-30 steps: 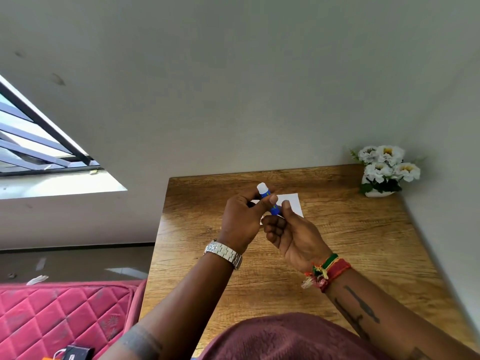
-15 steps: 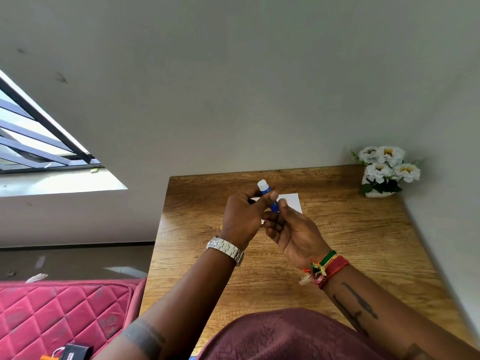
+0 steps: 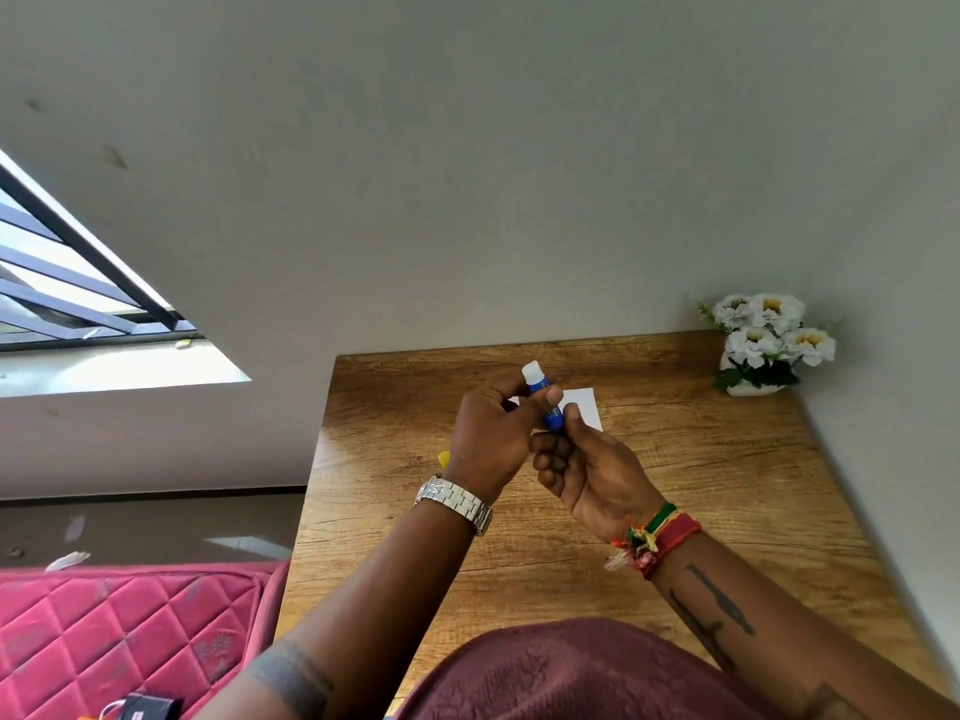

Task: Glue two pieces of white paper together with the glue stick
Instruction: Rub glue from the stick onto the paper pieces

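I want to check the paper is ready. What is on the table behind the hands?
White paper lies flat on the table, past the glue stick that the left hand and right hand hold. The hands cover its near part, so one sheet or two cannot be told.

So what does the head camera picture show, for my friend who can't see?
Two hands hold a blue glue stick above a wooden table: the left hand grips its upper part, the right hand pinches its bottom. White paper lies behind.
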Demonstrator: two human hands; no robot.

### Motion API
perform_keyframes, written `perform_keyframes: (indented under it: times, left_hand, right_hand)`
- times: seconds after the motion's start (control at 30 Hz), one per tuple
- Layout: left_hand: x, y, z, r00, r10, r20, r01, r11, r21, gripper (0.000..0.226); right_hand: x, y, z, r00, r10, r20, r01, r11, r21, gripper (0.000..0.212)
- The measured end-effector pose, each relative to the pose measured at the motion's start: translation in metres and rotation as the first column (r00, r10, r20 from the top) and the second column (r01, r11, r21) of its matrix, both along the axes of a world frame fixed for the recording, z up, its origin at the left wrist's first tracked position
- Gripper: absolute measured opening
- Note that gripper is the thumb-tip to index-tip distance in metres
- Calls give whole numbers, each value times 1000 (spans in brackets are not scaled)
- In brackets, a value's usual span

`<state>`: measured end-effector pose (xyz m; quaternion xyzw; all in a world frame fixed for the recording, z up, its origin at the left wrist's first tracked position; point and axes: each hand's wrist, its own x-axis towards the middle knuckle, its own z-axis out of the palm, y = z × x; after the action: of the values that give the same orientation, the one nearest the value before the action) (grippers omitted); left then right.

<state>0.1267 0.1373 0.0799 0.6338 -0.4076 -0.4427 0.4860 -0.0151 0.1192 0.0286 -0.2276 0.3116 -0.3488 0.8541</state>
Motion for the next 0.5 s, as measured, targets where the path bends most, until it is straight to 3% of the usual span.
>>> perform_keyframes:
  times: [0.23, 0.5]
  left_hand:
    - [3, 3, -5, 1000, 15, -3, -15, 1000, 21, 21]
    - [5, 2, -9, 999, -18, -27, 18, 999, 26, 19]
  right_hand:
    - [-3, -2, -3, 1000, -11, 19, 11, 999, -34, 28]
    - [-3, -1, -9, 998, -4, -69, 2, 1000, -28, 41]
